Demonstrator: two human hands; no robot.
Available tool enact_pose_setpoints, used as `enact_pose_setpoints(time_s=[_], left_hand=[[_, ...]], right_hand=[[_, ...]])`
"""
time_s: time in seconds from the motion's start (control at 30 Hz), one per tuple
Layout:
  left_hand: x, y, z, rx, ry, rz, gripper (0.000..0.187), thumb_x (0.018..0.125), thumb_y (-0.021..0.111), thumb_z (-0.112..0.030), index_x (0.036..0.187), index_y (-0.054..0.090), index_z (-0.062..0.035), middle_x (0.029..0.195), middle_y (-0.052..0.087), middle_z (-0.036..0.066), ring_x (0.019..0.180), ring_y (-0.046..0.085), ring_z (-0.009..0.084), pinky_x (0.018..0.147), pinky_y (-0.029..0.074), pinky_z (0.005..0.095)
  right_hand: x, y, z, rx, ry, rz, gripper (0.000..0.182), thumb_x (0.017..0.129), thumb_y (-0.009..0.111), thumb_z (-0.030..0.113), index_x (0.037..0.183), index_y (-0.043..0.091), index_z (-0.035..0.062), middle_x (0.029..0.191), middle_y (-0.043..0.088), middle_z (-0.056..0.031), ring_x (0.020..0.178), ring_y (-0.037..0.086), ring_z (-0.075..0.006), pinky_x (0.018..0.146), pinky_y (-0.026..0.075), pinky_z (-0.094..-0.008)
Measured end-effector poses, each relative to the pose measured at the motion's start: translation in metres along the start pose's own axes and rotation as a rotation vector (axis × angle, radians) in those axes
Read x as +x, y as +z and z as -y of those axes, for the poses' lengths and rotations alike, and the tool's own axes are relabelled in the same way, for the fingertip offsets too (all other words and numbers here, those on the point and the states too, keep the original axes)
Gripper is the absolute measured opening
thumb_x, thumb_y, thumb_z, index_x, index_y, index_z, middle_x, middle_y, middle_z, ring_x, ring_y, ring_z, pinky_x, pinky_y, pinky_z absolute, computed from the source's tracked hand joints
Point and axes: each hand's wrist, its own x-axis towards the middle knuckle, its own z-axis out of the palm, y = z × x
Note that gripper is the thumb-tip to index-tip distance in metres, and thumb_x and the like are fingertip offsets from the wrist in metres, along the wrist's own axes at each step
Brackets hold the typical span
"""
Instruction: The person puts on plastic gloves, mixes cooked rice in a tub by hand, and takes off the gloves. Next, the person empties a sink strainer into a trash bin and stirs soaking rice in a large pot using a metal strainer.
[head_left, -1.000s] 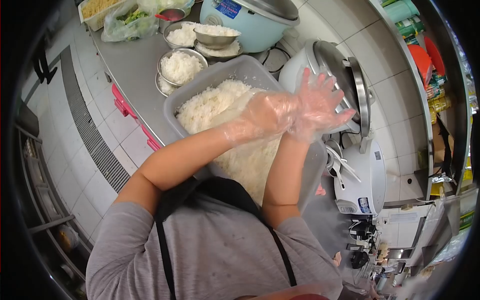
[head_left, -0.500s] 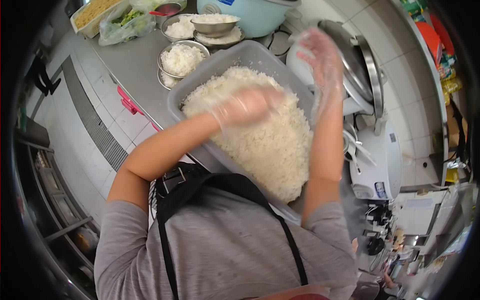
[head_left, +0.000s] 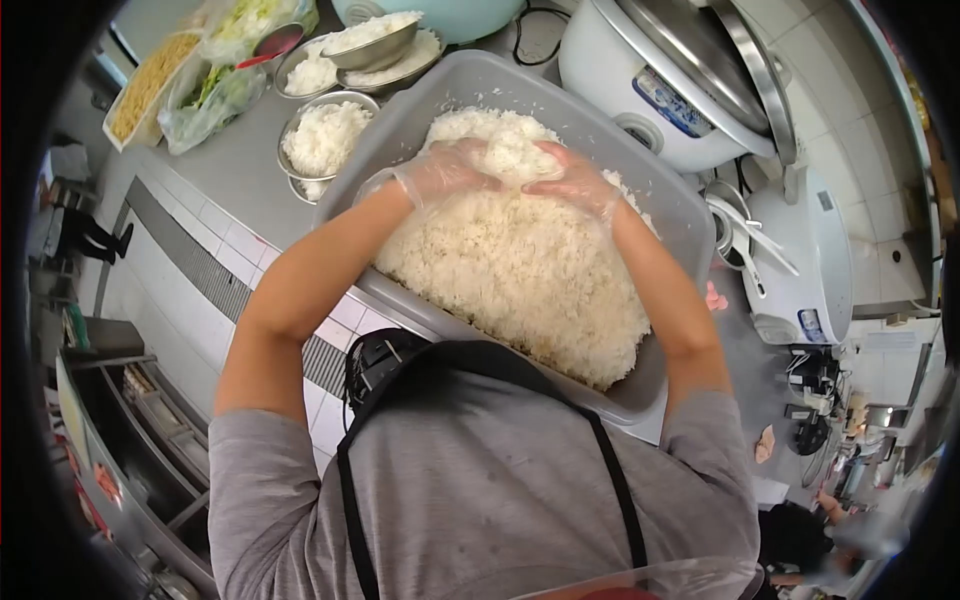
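Head view shows our left hand (head_left: 445, 172) and right hand (head_left: 578, 182) cupped on either side of a clump of rice (head_left: 512, 160), at the far part of the gray tub (head_left: 678, 225). We likely hold it from both sides because loose grains would spill from one palm, and low over the tub so that strays drop back onto the rice bed (head_left: 510, 275) just below and nearer us. Our grip is curved, parted only by the clump's breadth, fingers touching its sides; we cannot tell whether it is lifted clear. Clear gloves cover both hands, probably for cleanliness. Left of the grip, filled metal bowls (head_left: 378, 52) sit on the desk (head_left: 235, 185), perhaps kept close for easy reach; right of it stands a lidded cooker (head_left: 618, 75).
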Motion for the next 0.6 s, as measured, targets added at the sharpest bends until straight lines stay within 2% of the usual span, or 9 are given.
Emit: enact_pose_setpoints(time_s=[0.07,0.17,0.23,0.33,0.4,0.43,0.5,0.57,0.6], left_hand=[[0.007,0.016,0.001,-0.026,-0.072,-0.009,0.076,0.069,0.069,-0.028,0.13,0.03,-0.0048,0.117,0.044,0.023,0.107,0.046,0.0279,0.091,0.037,0.035],[0.001,0.026,-0.002,-0.472,0.051,-0.051,0.08,0.066,0.072,-0.019,0.131,0.028,-0.0056,0.114,0.047,0.021,0.108,0.046,0.0274,0.091,0.038,0.0327],[-0.013,0.013,-0.017,-0.93,0.058,0.122,0.079,0.068,0.07,-0.014,0.132,0.026,-0.0037,0.116,0.047,0.022,0.112,0.044,0.0274,0.094,0.036,0.0321],[-0.015,0.01,-0.042,-0.754,-0.083,-0.043,0.077,0.071,0.067,-0.022,0.131,0.025,0.0,0.118,0.046,0.023,0.116,0.041,0.0251,0.096,0.035,0.032],[-0.014,0.006,-0.044,-0.557,-0.071,0.01,0.066,0.08,0.056,-0.025,0.131,0.023,0.0016,0.123,0.043,0.021,0.119,0.038,0.0223,0.097,0.034,0.0314],[-0.009,0.009,-0.036,-0.775,0.063,0.11,0.062,0.083,0.052,-0.026,0.131,0.023,0.0015,0.125,0.042,0.019,0.12,0.037,0.0213,0.097,0.034,0.0318],[-0.002,0.014,-0.029,-1.0,0.197,0.213,0.059,0.086,0.048,-0.026,0.132,0.023,0.0015,0.127,0.04,0.017,0.122,0.035,0.0204,0.097,0.034,0.0323],[0.001,0.016,-0.035,-2.467,-0.342,1.044,0.05,0.089,0.036,-0.023,0.132,0.025,-0.0002,0.131,0.038,0.012,0.122,0.035,0.0187,0.093,0.035,0.0314],[0.001,0.017,-0.04,-3.114,-0.755,1.521,0.046,0.091,0.03,-0.022,0.132,0.026,-0.001,0.132,0.037,0.01,0.122,0.035,0.0178,0.092,0.035,0.0309]], right_hand=[[-0.002,0.017,0.007,0.077,-0.062,0.022,0.085,0.065,0.071,0.038,0.133,0.028,0.0103,0.134,0.029,-0.0174,0.125,0.027,-0.0276,0.101,0.025,-0.0341],[-0.007,0.047,0.019,0.418,-0.279,-0.128,0.08,0.07,0.068,0.032,0.133,0.024,0.0112,0.131,0.033,-0.0191,0.126,0.026,-0.0291,0.103,0.024,-0.0355],[-0.016,0.049,0.028,0.454,-0.134,-0.142,0.081,0.07,0.067,0.038,0.133,0.024,0.0118,0.131,0.032,-0.0207,0.124,0.028,-0.03,0.102,0.026,-0.0357],[-0.032,0.031,0.043,0.56,0.096,-0.156,0.089,0.065,0.065,0.053,0.134,0.025,0.0121,0.13,0.031,-0.0248,0.12,0.034,-0.0344,0.099,0.031,-0.0365],[-0.037,0.023,0.04,0.499,0.232,-0.223,0.097,0.062,0.064,0.058,0.132,0.026,0.002,0.12,0.044,-0.0255,0.114,0.042,-0.0335,0.098,0.032,-0.0361],[-0.033,0.023,0.032,0.539,0.128,-0.321,0.089,0.069,0.066,0.046,0.127,0.027,-0.0094,0.105,0.056,-0.021,0.104,0.052,-0.0263,0.093,0.037,-0.0331],[-0.058,0.004,0.039,0.621,0.012,-0.276,0.078,0.074,0.064,0.037,0.124,0.03,-0.012,0.102,0.058,-0.0189,0.1,0.054,-0.0222,0.09,0.039,-0.0303],[-0.071,0.003,0.039,0.921,-0.186,-0.289,0.047,0.082,0.058,0.013,0.117,0.039,-0.0109,0.103,0.059,-0.015,0.097,0.056,-0.0145,0.081,0.044,-0.0216],[-0.077,-0.004,0.043,0.917,-0.184,-0.289,0.047,0.082,0.058,0.013,0.117,0.039,-0.0109,0.103,0.059,-0.015,0.097,0.056,-0.0145,0.081,0.044,-0.0216]])
